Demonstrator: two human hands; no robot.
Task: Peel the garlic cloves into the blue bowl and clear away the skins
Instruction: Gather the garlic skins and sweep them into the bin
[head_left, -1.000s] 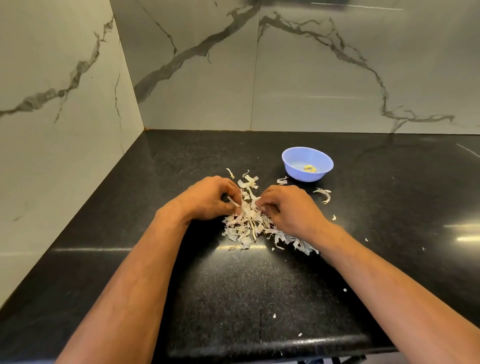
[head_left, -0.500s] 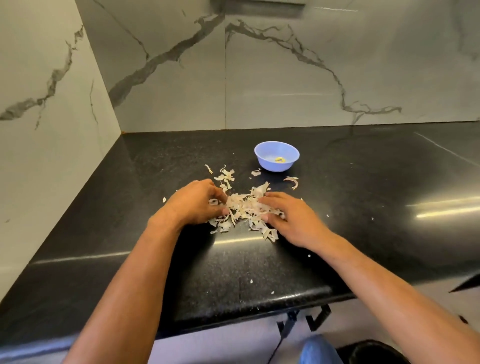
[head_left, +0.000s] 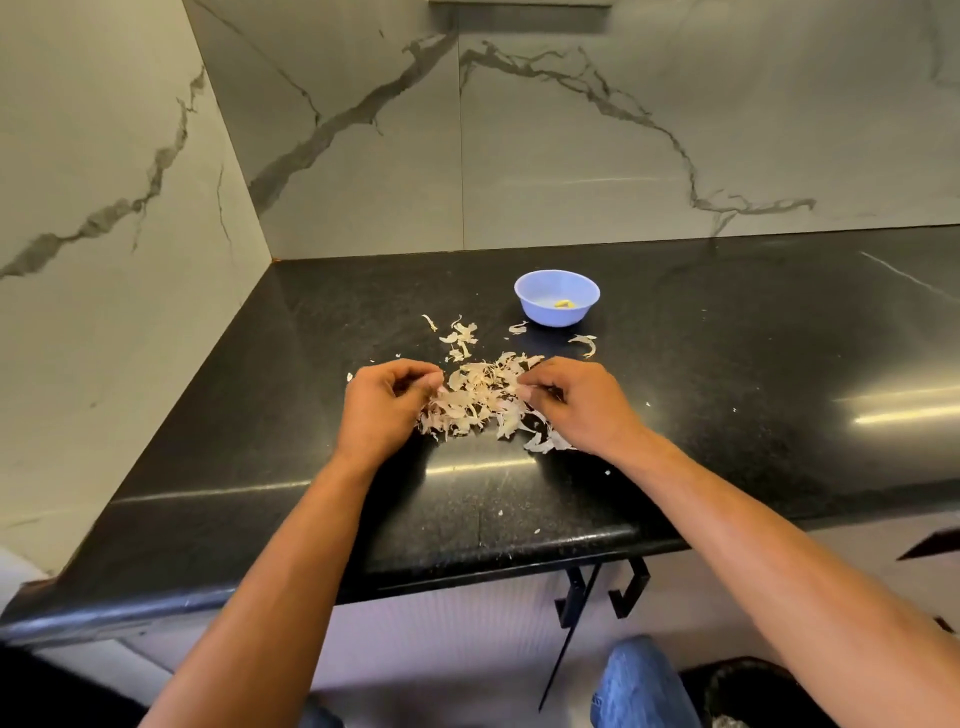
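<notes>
- Head view. Black granite countertop (head_left: 727, 364) runs across mid-frame, with marble wall tiles behind and to the left.
- Blue bowl (head_left: 557, 298) stands upper centre of the counter, well apart from both hands. Something small and yellowish, likely peeled garlic (head_left: 562, 303), lies inside; the count cannot be read.
- Pile of garlic skins (head_left: 475, 397) lies at centre frame, directly between the two hands. Its long axis runs roughly left to right.
- Loose stray skins (head_left: 460, 338) sit just above the pile; one more flake (head_left: 584, 344) lies below the bowl, toward the right.
- Left hand (head_left: 387, 402): fingers curled, thumb tip close to the fingertips at the pile's left edge. Whether it pinches a skin cannot be told.
- Right hand (head_left: 576, 402): fingers curled inward at the pile's right edge, tips among the skins. An actual grip on any piece cannot be confirmed.
- Key relation: the pile lies inward of both hands, equally near to each, so the hands flank it on its long axis.
- Judgement: peeling looks finished and the step in hand is gathering skins. Closing both hands toward centre would bunch the heap.
- Dark bin (head_left: 753, 696) shows at lower right, below the counter edge; a likely destination.
- Risk: the skins are light and may scatter; strays above need a second pass.
</notes>
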